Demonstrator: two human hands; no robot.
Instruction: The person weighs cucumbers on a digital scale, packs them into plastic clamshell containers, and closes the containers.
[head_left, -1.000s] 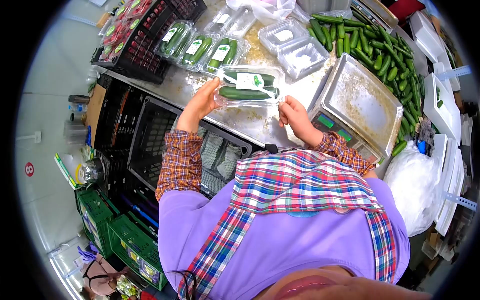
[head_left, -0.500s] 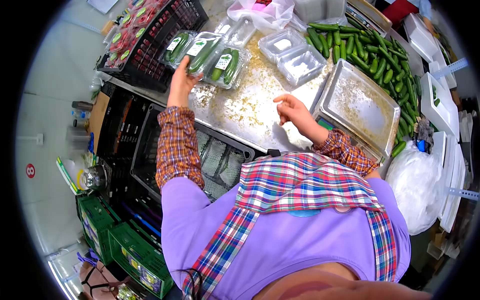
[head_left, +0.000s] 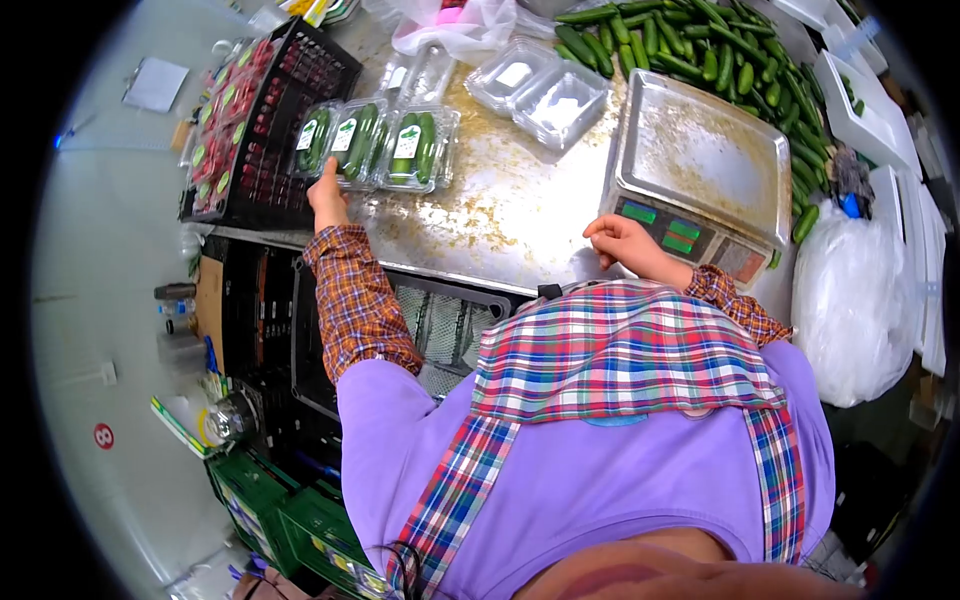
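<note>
Three clear plastic boxes with white labels and cucumbers inside stand side by side on the metal table (head_left: 480, 215): a left box (head_left: 314, 135), a middle box (head_left: 358, 140) and a right box (head_left: 412, 148). My left hand (head_left: 327, 197) grips the near edge of the middle box, its other fingers partly hidden. Loosely curled, with gaps between the fingers and nothing in them, my right hand (head_left: 630, 247) hovers by the near left corner of a weighing scale (head_left: 705, 150). An opened plastic box (head_left: 560, 105) without cucumbers lies beyond it.
Loose cucumbers (head_left: 720, 55) are heaped behind the scale. A black crate (head_left: 290, 130) of red packs borders the table's left end. More plastic boxes (head_left: 415, 75) and a white bag (head_left: 450, 25) lie farther back. Plastic sacking (head_left: 855, 300) hangs at the right.
The middle box has come down between the other two, with my left hand still at its edge. My right hand has shifted toward the scale's front. The camera view has turned slightly.
</note>
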